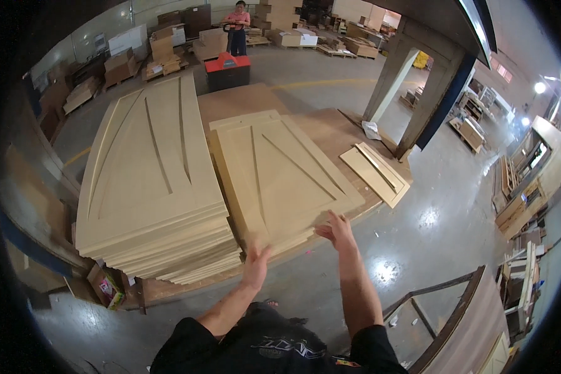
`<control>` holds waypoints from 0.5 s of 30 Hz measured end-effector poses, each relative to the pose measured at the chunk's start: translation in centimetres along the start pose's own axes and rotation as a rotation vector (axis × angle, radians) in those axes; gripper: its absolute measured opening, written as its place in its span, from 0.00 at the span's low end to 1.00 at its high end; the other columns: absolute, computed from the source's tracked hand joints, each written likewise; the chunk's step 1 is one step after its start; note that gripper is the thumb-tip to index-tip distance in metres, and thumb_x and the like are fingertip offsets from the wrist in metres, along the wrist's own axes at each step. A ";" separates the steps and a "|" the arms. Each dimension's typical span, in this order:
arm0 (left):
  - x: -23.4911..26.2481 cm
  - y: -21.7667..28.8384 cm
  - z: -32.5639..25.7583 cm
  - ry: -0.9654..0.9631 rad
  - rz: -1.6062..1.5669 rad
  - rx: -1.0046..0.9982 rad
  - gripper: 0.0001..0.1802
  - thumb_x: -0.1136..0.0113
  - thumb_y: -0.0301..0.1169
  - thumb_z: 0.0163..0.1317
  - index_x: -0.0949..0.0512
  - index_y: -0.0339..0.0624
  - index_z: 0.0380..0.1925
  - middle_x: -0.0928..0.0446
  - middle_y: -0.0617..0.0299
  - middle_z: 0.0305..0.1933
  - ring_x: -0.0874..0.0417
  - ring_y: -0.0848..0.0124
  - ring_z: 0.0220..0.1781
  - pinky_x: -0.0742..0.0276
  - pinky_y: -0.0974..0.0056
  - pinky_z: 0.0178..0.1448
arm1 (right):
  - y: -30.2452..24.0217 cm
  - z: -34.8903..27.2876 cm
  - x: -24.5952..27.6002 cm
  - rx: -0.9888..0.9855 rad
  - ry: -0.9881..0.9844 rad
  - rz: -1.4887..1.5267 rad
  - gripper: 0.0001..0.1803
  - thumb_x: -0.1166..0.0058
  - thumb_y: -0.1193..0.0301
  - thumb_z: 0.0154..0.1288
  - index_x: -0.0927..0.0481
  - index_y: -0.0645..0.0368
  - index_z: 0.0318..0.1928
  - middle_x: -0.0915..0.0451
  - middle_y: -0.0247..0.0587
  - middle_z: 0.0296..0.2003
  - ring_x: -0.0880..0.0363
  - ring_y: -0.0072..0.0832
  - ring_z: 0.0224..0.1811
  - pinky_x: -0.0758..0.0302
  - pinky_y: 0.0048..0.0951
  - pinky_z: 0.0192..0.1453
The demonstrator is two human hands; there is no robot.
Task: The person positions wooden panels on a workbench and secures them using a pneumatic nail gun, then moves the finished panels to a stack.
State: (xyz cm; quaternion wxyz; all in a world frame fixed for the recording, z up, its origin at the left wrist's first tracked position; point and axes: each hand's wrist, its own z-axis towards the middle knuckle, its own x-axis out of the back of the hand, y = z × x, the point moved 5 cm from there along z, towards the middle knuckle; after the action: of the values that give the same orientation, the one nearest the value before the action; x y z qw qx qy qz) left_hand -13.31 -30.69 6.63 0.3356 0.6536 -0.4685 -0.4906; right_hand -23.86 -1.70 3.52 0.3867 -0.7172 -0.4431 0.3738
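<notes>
A shorter stack of cream door panels [293, 181] with raised slanting strips lies in front of me. My left hand [255, 263] is at its near left corner, slightly blurred, thumb apart from the fingers. At the near right corner is my right hand [336, 229], fingers spread and curved, with nothing visible in its grasp. Whether either hand touches the top panel I cannot tell. A taller stack of similar panels [149, 162] stands close by on the left, its layered edges facing me.
Brown board [230, 100] lies beneath the stacks. Smaller cream panels [375, 173] rest at right, near a pillar [389, 81]. A person [237, 28] stands behind a red-and-black cart [227, 71] at the back. A box [106, 285] sits front left; a frame [442, 311] is at lower right.
</notes>
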 end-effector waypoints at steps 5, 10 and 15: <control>0.4 -6.4 -4.2 -0.222 0.903 -0.132 0.40 0.40 0.49 0.74 0.38 0.37 0.76 0.33 0.43 0.77 0.34 0.57 0.80 0.42 0.56 0.81 | -0.1 -2.7 6.3 -0.015 0.079 -0.318 0.24 0.47 0.56 0.78 0.24 0.59 0.63 0.15 0.50 0.55 0.10 0.37 0.40 0.18 0.31 0.36; -3.4 -14.0 -8.7 -0.823 0.655 0.192 0.35 0.38 0.48 0.73 0.30 0.39 0.71 0.22 0.43 0.67 0.19 0.56 0.66 0.26 0.57 0.71 | 15.9 -12.2 18.0 0.060 0.324 -0.105 0.20 0.48 0.60 0.79 0.22 0.60 0.61 0.13 0.45 0.45 0.10 0.35 0.40 0.21 0.30 0.34; -10.0 -16.0 -13.2 -1.135 1.007 0.185 0.31 0.35 0.45 0.70 0.25 0.42 0.68 0.18 0.47 0.62 0.15 0.59 0.62 0.21 0.58 0.65 | 37.0 -32.6 22.0 -0.127 0.546 0.103 0.14 0.46 0.68 0.74 0.16 0.63 0.53 0.12 0.41 0.41 0.11 0.30 0.40 0.17 0.30 0.43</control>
State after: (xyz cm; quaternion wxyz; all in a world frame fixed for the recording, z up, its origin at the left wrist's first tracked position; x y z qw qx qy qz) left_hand 3.06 -16.18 -0.63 0.1704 0.0345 -0.8498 -0.4977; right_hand 24.86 -0.02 -19.81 0.4268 -0.8356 -0.3081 0.1573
